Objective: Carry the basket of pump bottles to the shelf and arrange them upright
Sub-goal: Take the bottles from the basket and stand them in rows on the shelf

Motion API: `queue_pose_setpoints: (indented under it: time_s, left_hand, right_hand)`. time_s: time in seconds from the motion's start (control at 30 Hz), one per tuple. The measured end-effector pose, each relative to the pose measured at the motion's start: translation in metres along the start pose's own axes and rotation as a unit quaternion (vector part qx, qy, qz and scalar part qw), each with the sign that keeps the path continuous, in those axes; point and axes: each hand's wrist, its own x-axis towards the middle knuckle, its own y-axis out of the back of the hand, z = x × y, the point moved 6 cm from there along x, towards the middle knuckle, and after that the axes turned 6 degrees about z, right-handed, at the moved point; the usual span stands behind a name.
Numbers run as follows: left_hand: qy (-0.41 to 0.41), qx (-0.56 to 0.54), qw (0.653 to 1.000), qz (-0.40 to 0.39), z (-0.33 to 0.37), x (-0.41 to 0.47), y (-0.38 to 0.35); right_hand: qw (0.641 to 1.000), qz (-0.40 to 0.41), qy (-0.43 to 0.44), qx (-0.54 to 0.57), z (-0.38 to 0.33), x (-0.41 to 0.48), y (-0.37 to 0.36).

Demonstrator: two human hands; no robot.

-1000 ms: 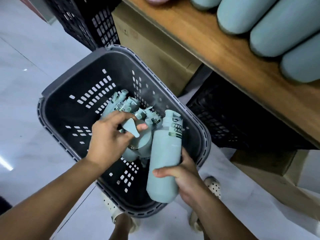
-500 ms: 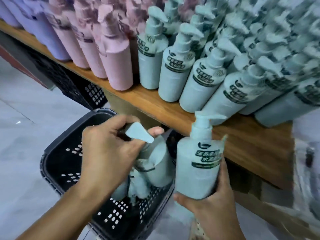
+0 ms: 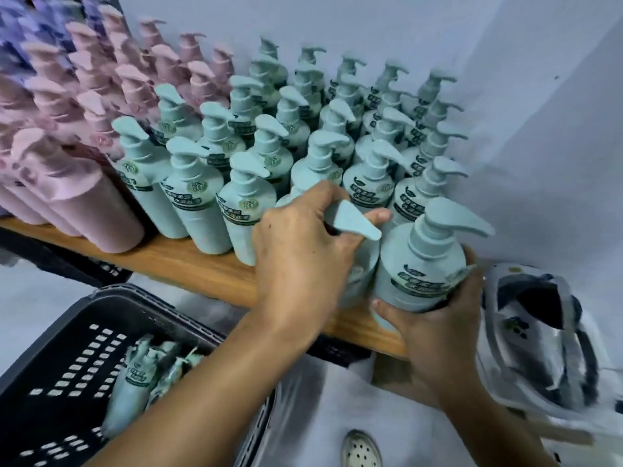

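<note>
My left hand (image 3: 303, 251) grips a teal pump bottle (image 3: 357, 224) around its pump head, upright at the front of the wooden shelf (image 3: 188, 261); its body is mostly hidden behind my hand. My right hand (image 3: 438, 325) holds a second teal pump bottle (image 3: 421, 264) by its lower body, upright at the shelf's front right edge, just right of the first. Behind them stand rows of upright teal bottles (image 3: 256, 197). The dark grey basket (image 3: 54, 332) sits on the floor at lower left with a few teal bottles (image 3: 135, 382) lying inside.
Pink pump bottles (image 3: 77, 197) fill the shelf's left side, with purple ones at the far left. A pale wall (image 3: 539, 129) closes the shelf on the right. A crumpled white and dark bag (image 3: 539, 332) lies at right. A shoe (image 3: 360, 449) shows below.
Both hands have lifted their teal bottles out of the basket and up to the shelf's front right edge. The view has swung upward from the basket to the shelf.
</note>
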Motion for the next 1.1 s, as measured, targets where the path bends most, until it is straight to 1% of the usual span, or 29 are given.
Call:
queue_pose_setpoints:
  time_s: [0.1, 0.2, 0.3, 0.43, 0.53, 0.6, 0.67, 0.73, 0.77, 0.83, 0.9, 0.97, 1.03, 1.1]
  left_hand:
    - [-0.005, 0.018, 1.0, -0.018, 0.001, -0.007, -0.03]
    - [-0.032, 0.036, 0.997, -0.067, 0.001, -0.018, -0.058]
    - [-0.053, 0.061, 0.995, -0.055, 0.002, -0.017, -0.07]
    - [-0.052, 0.064, 0.995, -0.055, 0.006, -0.007, -0.086]
    - [-0.032, 0.079, 0.993, -0.08, 0.008, -0.004, -0.096]
    - [-0.026, 0.078, 0.989, -0.123, 0.007, -0.005, -0.1]
    - [0.006, 0.03, 0.983, -0.183, 0.001, -0.009, -0.101]
    - [0.044, -0.069, 0.968, -0.239, -0.006, -0.02, -0.095]
    - [0.047, -0.102, 0.965, -0.237, -0.011, -0.027, -0.088]
    - [0.045, -0.109, 0.976, -0.185, -0.025, -0.043, -0.07]
    - [0.085, -0.104, 0.98, -0.147, -0.045, -0.065, -0.063]
    - [0.14, -0.095, 0.972, -0.162, -0.063, -0.084, -0.072]
    - [0.156, -0.085, 0.965, -0.194, -0.076, -0.091, -0.092]
    - [0.166, -0.091, 0.961, -0.2, -0.088, -0.091, -0.111]
  right_hand:
    - [1.0, 0.017, -0.002, 0.003, 0.016, 0.009, 0.01]
    - [0.999, 0.017, -0.04, 0.005, 0.038, 0.006, 0.014]
    - [0.999, 0.028, -0.015, 0.006, 0.05, 0.002, 0.014]
    - [0.999, 0.023, -0.038, 0.009, 0.071, 0.007, 0.012]
    - [0.998, 0.023, -0.056, -0.003, 0.082, 0.009, 0.014]
    - [0.998, 0.02, -0.066, -0.006, 0.085, 0.009, 0.015]
    - [0.997, 0.016, -0.071, -0.013, 0.085, 0.01, 0.016]
    - [0.997, 0.01, -0.072, -0.016, 0.084, 0.011, 0.017]
    - [0.997, 0.008, -0.071, -0.017, 0.084, 0.012, 0.018]
    - [0.998, 0.007, -0.066, -0.015, 0.084, 0.013, 0.018]
    - [0.998, -0.001, -0.063, -0.007, 0.084, 0.015, 0.017]
    - [0.998, -0.009, -0.061, 0.002, 0.083, 0.017, 0.018]
    - [0.998, -0.025, -0.06, 0.006, 0.084, 0.016, 0.02]
    - [0.997, -0.046, -0.06, 0.004, 0.09, 0.014, 0.023]
